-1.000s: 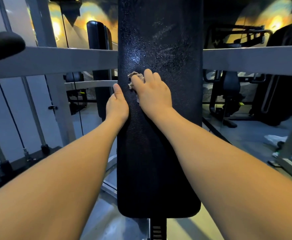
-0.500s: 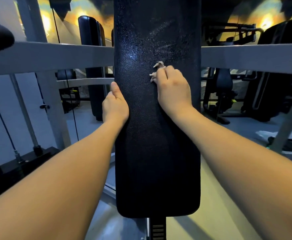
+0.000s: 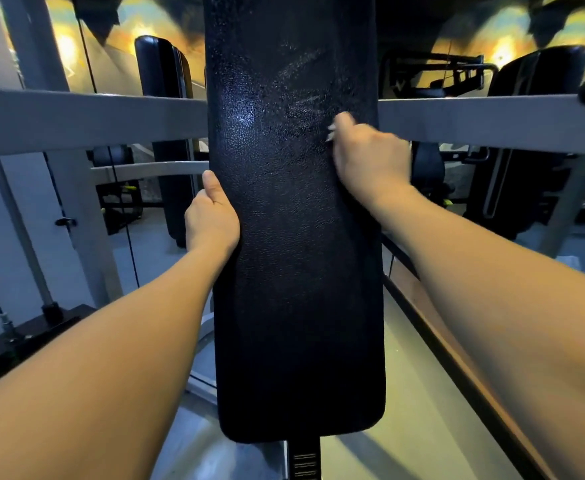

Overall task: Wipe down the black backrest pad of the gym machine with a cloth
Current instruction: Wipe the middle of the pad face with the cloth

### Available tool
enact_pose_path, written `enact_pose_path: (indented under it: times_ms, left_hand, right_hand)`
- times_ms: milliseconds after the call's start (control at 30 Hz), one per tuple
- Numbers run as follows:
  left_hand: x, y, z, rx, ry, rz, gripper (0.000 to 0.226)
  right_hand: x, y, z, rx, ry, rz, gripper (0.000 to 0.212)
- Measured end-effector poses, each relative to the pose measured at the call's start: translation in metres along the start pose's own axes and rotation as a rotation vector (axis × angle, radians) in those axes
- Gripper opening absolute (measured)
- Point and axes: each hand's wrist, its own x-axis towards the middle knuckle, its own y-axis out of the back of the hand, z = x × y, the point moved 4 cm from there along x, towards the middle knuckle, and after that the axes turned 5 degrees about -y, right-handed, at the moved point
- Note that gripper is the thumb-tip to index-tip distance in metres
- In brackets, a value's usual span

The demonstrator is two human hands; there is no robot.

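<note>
The long black backrest pad [image 3: 294,271] runs upright through the middle of the view, with faint wipe streaks on its upper part. My right hand [image 3: 370,157] is on the pad's right edge and grips a small light cloth [image 3: 331,132]; only a scrap of it shows at the fingertips. My left hand [image 3: 211,216] holds the pad's left edge at mid height, thumb along the front face and fingers hidden behind the pad.
Grey frame bars [image 3: 86,119] cross behind the pad to the left and right [image 3: 491,123]. Another black pad [image 3: 166,98] stands behind on the left, and dark gym machines [image 3: 533,150] on the right. The pad's support post [image 3: 303,460] descends to the floor.
My right hand has swept with the cloth from the pad's left-centre across to its right edge. My left hand has kept its hold on the left edge.
</note>
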Motion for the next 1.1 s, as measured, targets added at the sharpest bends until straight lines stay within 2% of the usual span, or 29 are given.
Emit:
enact_pose_path:
  times_ms: [67,133,167,233,300,367,433,500,567,633,700,900,1000,1100]
  left_hand:
    - [0.0,-0.001,-0.001,-0.007,-0.004,0.009,0.065]
    - [0.0,-0.001,-0.001,-0.011,-0.003,0.016,0.067]
    - [0.001,-0.001,-0.001,-0.008,-0.002,0.017,0.067]
    - [0.001,-0.001,-0.001,0.001,-0.004,0.015,0.067]
    - [0.001,0.0,-0.001,0.0,-0.003,0.006,0.066]
    - [0.0,-0.001,0.0,-0.003,-0.002,-0.002,0.066]
    - [-0.002,0.0,0.0,-0.012,0.002,0.003,0.065]
    - [-0.002,0.001,0.0,-0.025,-0.001,0.015,0.065]
    - [-0.003,0.0,0.001,-0.03,-0.007,0.015,0.064]
    - [-0.003,0.001,0.001,-0.034,-0.003,0.012,0.064]
    - [-0.003,0.001,0.002,-0.035,-0.007,0.011,0.067]
    - [-0.003,0.002,0.002,-0.06,-0.001,0.007,0.075]
    - [-0.004,0.003,0.003,-0.053,-0.002,0.004,0.073]
    - [-0.005,0.004,0.004,-0.048,0.0,-0.004,0.072]
  right_hand:
    - [0.001,0.001,0.017,0.018,-0.203,0.023,0.025]
    - [-0.005,0.002,-0.001,0.026,-0.27,0.025,0.029]
    - [-0.01,0.0,-0.021,0.052,-0.219,0.006,0.028]
    - [-0.022,-0.009,-0.056,0.089,0.011,-0.038,0.02]
    - [-0.022,-0.012,-0.05,0.062,0.166,-0.049,0.015]
    - [-0.007,-0.006,-0.017,0.018,0.039,-0.083,0.019]
    - [0.005,0.002,0.013,0.008,-0.212,-0.032,0.024]
    - [0.004,0.002,0.006,0.027,-0.336,-0.005,0.027]
    - [-0.004,0.0,-0.034,0.08,-0.216,-0.042,0.029]
    - [-0.019,-0.005,-0.065,0.114,0.012,-0.094,0.03]
    - [-0.029,-0.002,-0.068,0.115,0.132,-0.103,0.031]
    - [-0.036,0.008,-0.058,0.272,0.202,-0.16,0.034]
    - [-0.033,0.005,-0.058,0.277,0.122,-0.153,0.038]
    - [-0.037,0.003,-0.062,0.157,0.04,-0.101,0.037]
